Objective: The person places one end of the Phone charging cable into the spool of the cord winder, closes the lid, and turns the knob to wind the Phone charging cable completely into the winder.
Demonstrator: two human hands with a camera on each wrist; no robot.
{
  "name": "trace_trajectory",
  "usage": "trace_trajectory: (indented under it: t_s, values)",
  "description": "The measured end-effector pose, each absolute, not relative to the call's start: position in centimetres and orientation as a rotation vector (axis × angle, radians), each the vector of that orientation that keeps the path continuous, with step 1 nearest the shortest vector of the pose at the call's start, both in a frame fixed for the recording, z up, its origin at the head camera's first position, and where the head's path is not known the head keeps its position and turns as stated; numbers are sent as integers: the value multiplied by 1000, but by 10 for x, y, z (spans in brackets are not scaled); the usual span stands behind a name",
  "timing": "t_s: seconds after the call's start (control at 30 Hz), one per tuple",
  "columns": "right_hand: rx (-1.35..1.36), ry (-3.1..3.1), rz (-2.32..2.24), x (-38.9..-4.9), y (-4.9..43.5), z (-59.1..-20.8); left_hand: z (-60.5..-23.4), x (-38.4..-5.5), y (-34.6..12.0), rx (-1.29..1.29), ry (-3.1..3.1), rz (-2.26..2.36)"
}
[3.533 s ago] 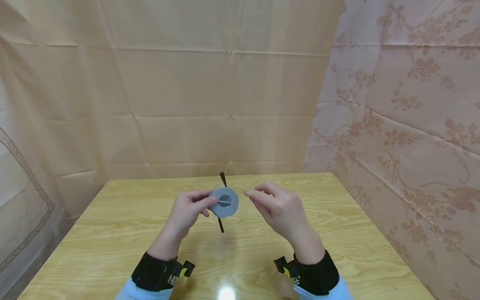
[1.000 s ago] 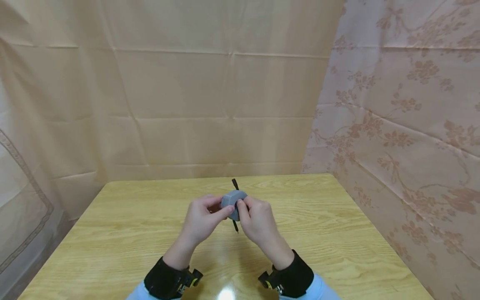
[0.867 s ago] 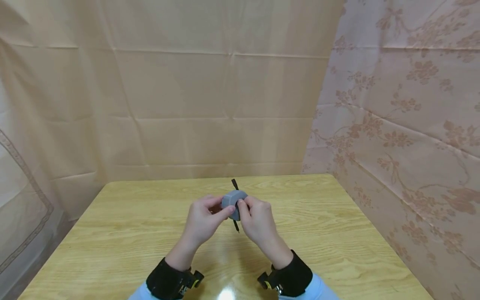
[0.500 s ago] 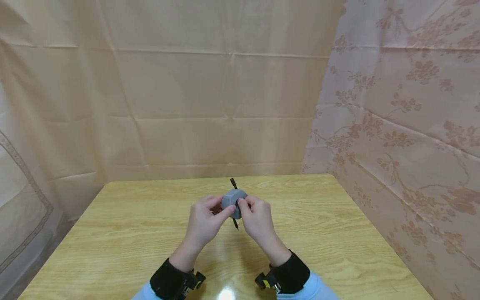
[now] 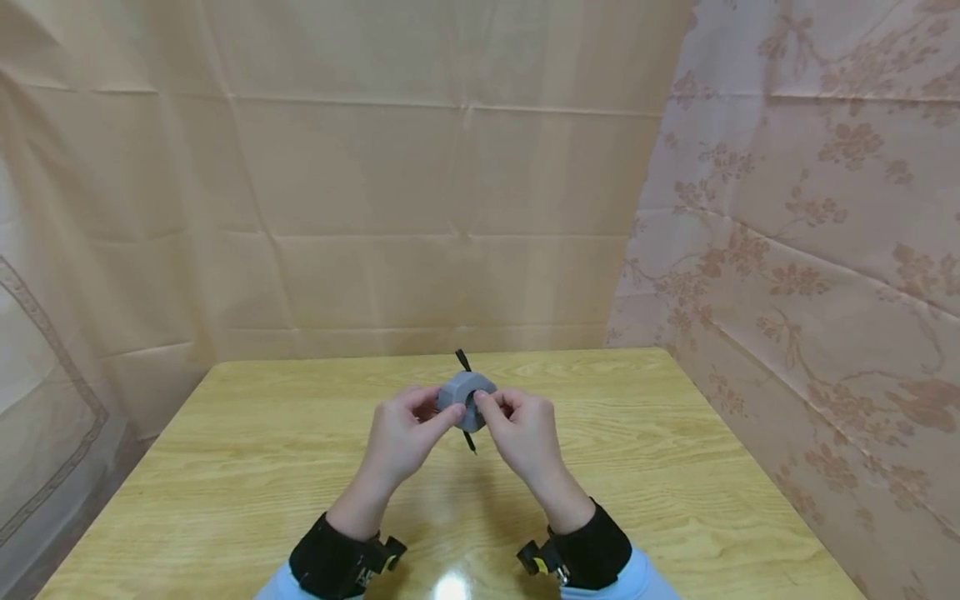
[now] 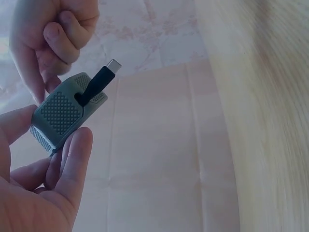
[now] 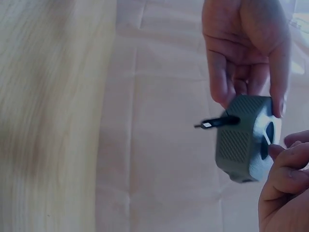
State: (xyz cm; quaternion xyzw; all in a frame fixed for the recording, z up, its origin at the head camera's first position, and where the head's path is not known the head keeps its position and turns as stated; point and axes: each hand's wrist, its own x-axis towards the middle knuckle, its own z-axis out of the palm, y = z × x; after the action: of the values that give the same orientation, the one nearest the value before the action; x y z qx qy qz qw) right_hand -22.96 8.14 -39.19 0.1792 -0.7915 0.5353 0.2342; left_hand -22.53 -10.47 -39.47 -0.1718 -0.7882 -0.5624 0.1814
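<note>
A grey, many-sided cable winder [image 5: 454,390] is held in the air above the table, between both hands. Its side walls are textured, and a black cable [image 5: 462,360] comes out at two opposite sides. In the left wrist view, one end carries a metal USB-C plug [image 6: 114,65]. My left hand [image 5: 401,433] grips the winder by its rim, thumb on one face and fingers behind. The thumb and forefinger of my right hand [image 5: 527,429] pinch at the thin bar across the round recess [image 7: 269,131] in the face. Those fingertips partly hide the recess.
The wooden table [image 5: 247,467] spreads out below the hands. Behind it hangs a beige curtain [image 5: 360,183], with a flowered cloth [image 5: 787,250] along the right side. Black wrist bands with small cameras [image 5: 337,554] sit on both wrists.
At first the right hand was apart from the winder; it then came to the winder's face. Over the last half second the winder has tilted, showing more of its face, and risen slightly.
</note>
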Motion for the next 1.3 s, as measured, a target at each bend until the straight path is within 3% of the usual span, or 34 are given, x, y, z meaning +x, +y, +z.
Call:
trace_trajectory:
  t_s: [0.53, 0.77, 1.3]
  values:
    - [703, -1962, 1571, -233, 109, -374, -384, -233, -129, -359, -2286, -1622]
    - [571, -2187, 1701, -243, 120, -377, -393, -246, -130, -300, -2430, -1766]
    - [389, -2770, 1811, -272, 131, -415, -423, -264, -136, -172, -2835, -1603]
